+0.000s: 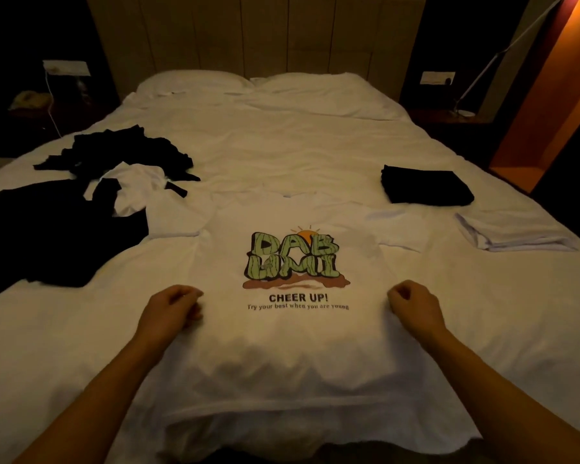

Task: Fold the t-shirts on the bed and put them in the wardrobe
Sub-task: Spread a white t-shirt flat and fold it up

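A white t-shirt (282, 346) with a green "DAB" print and the words "CHEER UP!" lies spread face up on the bed (282, 145), its hem hanging over the near edge. My left hand (171, 309) pinches the shirt's fabric at its left side, fingers curled. On the right side, my right hand (412, 304) grips the fabric the same way. A folded black t-shirt (426, 187) and a folded white t-shirt (513, 231) lie at the right. Unfolded black clothes (57, 226) and a crumpled white t-shirt (141, 189) are heaped at the left.
Two white pillows (258, 85) lie at the headboard. Dark bedside tables stand either side, one with a white lamp (466, 108) at the right and a cable at the left. An orange-lit wall (556, 95) runs along the right.
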The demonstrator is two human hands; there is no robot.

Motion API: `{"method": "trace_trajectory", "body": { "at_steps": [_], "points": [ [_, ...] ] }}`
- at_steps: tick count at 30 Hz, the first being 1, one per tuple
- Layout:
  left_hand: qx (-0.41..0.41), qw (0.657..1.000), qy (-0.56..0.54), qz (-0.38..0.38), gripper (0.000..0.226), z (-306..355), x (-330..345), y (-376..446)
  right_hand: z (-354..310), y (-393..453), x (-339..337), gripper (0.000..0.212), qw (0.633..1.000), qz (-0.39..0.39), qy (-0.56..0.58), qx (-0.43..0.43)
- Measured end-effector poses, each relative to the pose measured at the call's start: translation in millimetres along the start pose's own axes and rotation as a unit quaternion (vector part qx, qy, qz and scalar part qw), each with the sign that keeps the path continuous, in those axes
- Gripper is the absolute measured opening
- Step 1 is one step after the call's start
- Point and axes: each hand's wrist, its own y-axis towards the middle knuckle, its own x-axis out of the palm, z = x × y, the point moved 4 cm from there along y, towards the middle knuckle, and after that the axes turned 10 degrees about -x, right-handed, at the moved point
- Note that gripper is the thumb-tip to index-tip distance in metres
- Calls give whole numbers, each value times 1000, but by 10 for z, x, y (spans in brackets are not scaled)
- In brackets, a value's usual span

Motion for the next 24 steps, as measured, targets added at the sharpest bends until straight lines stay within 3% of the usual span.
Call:
{"method": "trace_trajectory", "body": {
  "at_steps": [4,9,14,17,21,24],
  "points": [
    [2,1000,-24,11,14,348,163,811,-347,720,424,14,999,-8,1,-50],
    [25,994,5,108,10,663,116,1500,-923,1268,1087,14,993,-25,10,-113],
    [55,972,78,213,21,975,-370,2049,-1698,1435,1799,13,983,-109,72,-130],
    [8,962,83,259,37,1131,-639,2427,-2233,1410,2234,15,966,-207,124,-92],
    [-189,969,66,146,50,1113,-721,2819,-2796,1263,2894,25,932,-338,122,-48],
    [-196,971,87,106,44,1100,-753,2981,-3006,1202,3266,27,921,-384,69,-12]
  ]
}}
